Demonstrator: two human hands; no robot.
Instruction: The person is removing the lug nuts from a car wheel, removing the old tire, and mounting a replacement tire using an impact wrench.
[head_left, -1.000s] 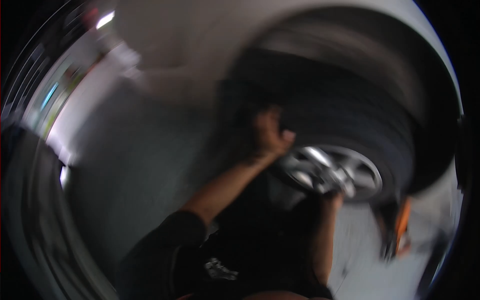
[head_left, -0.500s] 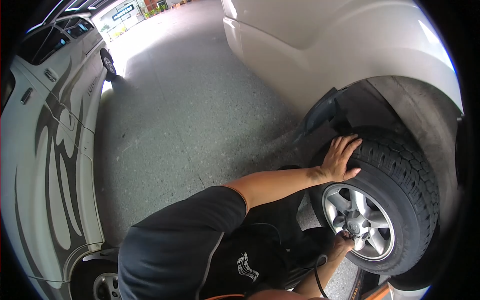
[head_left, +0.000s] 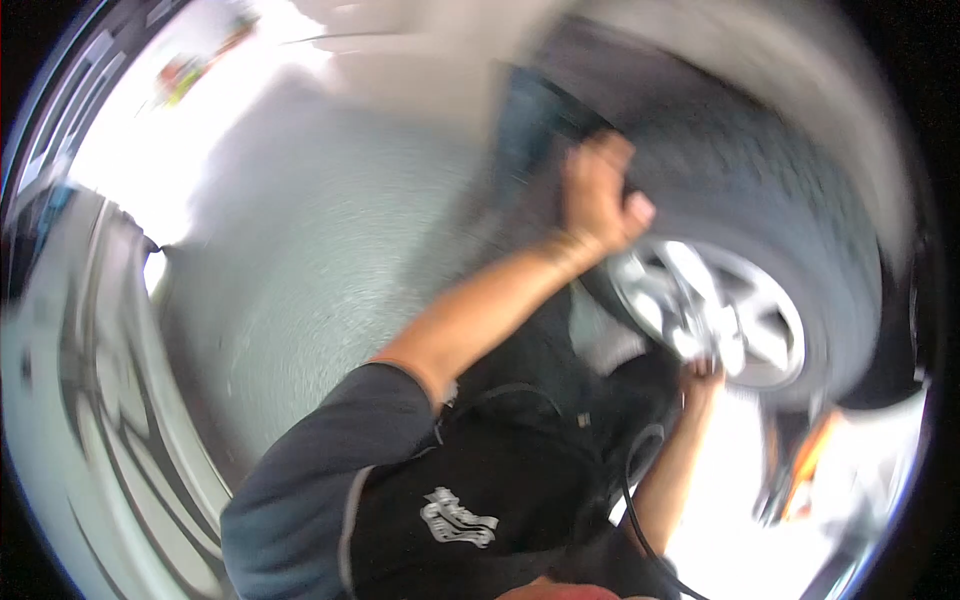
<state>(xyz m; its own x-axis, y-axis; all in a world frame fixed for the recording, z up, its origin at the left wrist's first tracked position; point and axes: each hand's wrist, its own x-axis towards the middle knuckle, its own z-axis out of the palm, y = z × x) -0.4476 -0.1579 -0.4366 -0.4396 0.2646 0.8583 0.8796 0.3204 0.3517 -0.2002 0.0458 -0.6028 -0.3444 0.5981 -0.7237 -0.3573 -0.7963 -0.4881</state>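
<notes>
The wheel's black tyre stands in the wheel arch on the right, its tread blurred. My left hand rests against the tyre's upper left edge, fingers stretched and thumb apart. Lower down, my right hand has its fingers bent together at the lower part of the silver spoked rim, close to the hub. Blur and the fingers themselves hide what they pinch, if anything.
A dark mudflap hangs beside the tyre. Below the wheel is an orange bar. A black cable or hose loops past my right forearm. Another vehicle stands on the left, across the grey floor.
The view has turned and blurred, so the wheel sits higher in the picture. My left hand stays on the tyre and my right hand at the rim.
</notes>
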